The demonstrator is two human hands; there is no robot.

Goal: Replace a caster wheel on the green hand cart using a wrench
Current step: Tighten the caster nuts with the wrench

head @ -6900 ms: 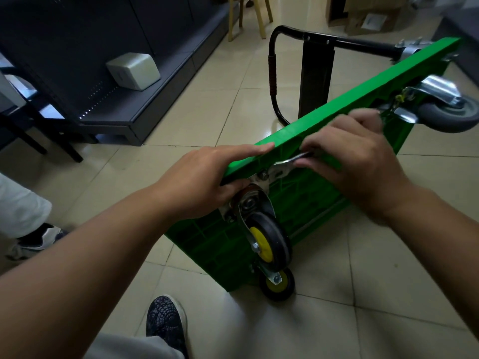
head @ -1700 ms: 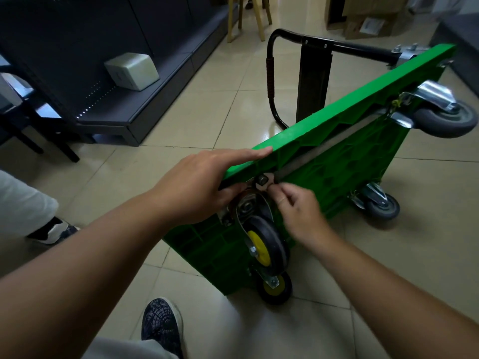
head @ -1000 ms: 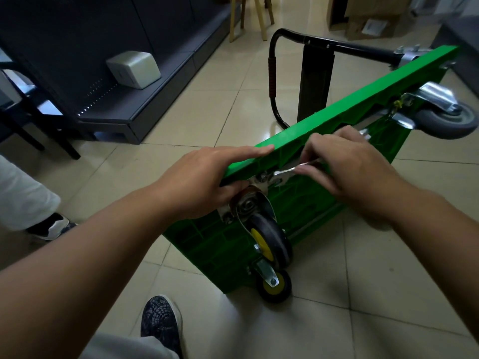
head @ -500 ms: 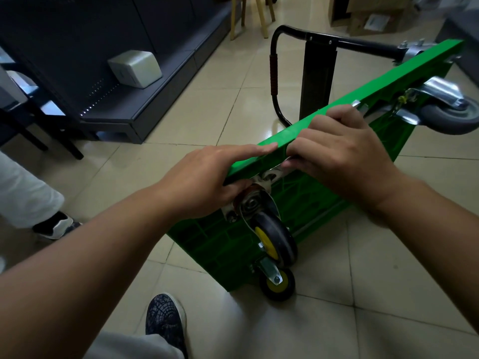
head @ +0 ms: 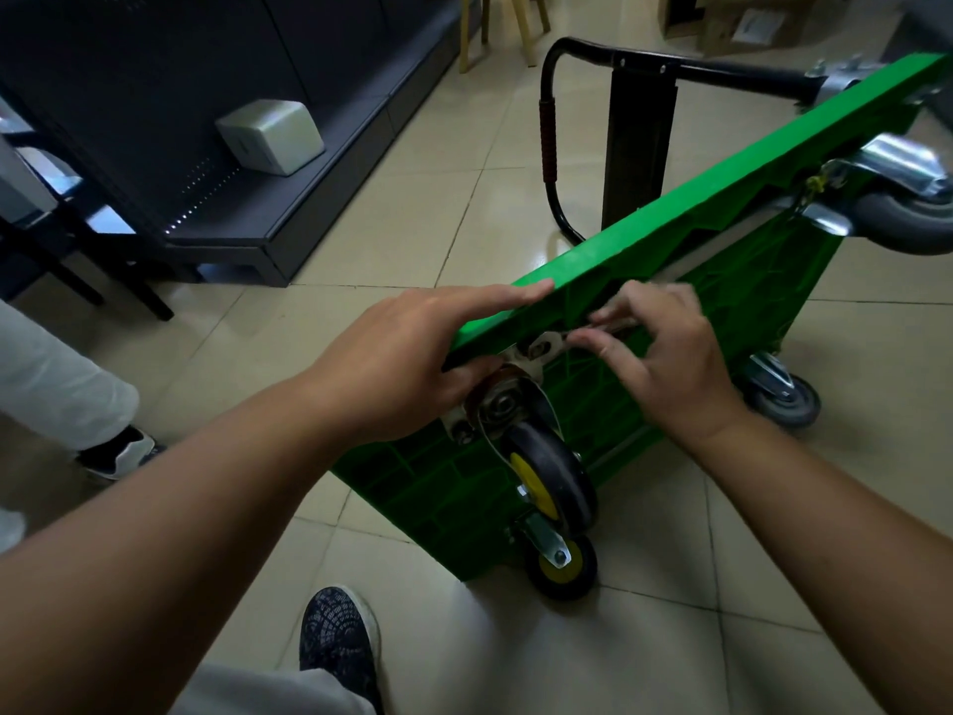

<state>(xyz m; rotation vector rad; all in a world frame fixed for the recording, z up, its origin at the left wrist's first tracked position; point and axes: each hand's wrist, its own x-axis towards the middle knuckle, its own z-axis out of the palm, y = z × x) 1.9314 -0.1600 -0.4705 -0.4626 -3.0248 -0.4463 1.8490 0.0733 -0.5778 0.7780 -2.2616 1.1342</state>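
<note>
my left hand (head: 407, 363) grips the top edge of the green hand cart (head: 722, 196), which is tipped on its side, fingers flat on top, thumb underneath. just right of it, my right hand (head: 665, 363) pinches the wrench (head: 549, 344), its head by the caster wheel (head: 546, 472) plate under my left thumb.

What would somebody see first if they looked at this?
The bright green cart stands tipped on its side in the middle, the left hand holding its top edge. Right there, the right hand holds a wrench just above the black, yellow-hubbed caster wheel.
</note>
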